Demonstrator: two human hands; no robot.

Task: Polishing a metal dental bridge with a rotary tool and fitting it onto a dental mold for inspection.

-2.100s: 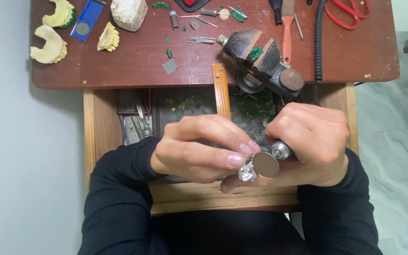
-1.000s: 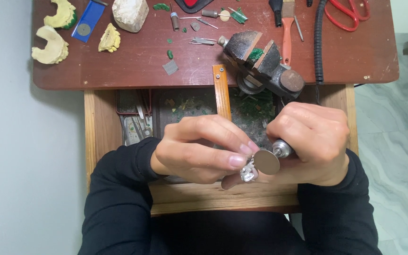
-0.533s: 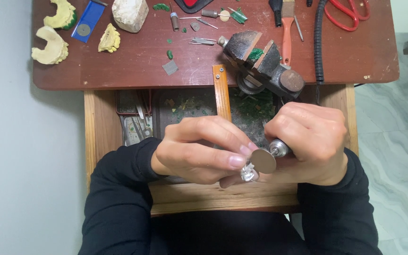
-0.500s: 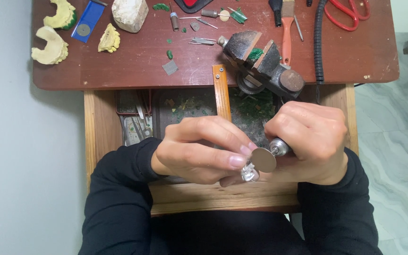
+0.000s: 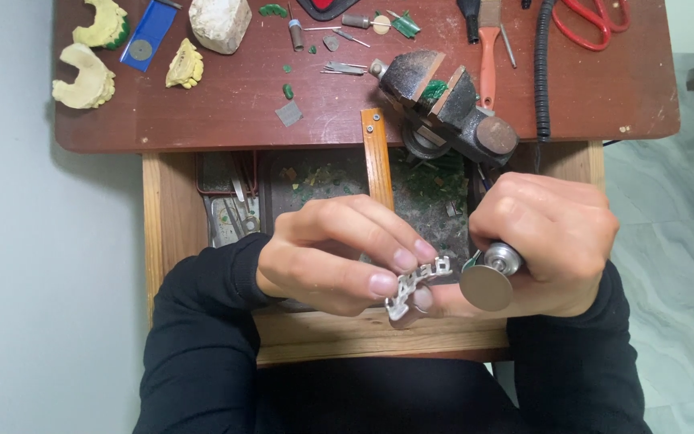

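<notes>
Where the black sleeves end near the bottom of the view, both hands are pressed close together above an open wooden drawer (image 5: 162,233). The left hand (image 5: 335,255) pinches a small silvery metal framework (image 5: 413,285) between thumb and fingertips, its pale links curving down toward the drawer's front edge. The right hand (image 5: 552,241) is closed in a fist around a rotary handpiece (image 5: 501,259), whose flat grey disc (image 5: 486,288) sits just beside the framework's right end; whether disc and metal actually touch cannot be told.

Beyond the hands, the drawer bottom is littered with green and grey scraps, and a shallow metal tray (image 5: 230,219) of small tools lies in its left part. A narrow wooden peg (image 5: 377,157) juts from the table edge out over the drawer.

Farther off, on the reddish-brown table (image 5: 202,112), a dark bench vise (image 5: 443,104) stands near the front edge, with a bit of green wax between its jaws. A black ribbed hose (image 5: 542,68) runs down the right side, next to an orange-handled tool (image 5: 488,48) and red scissors (image 5: 592,20). At the far left lie yellowish dental casts (image 5: 82,76), a blue card (image 5: 148,36) and a white plaster lump (image 5: 220,22), with loose burs and green crumbs scattered between them and the vise.
</notes>
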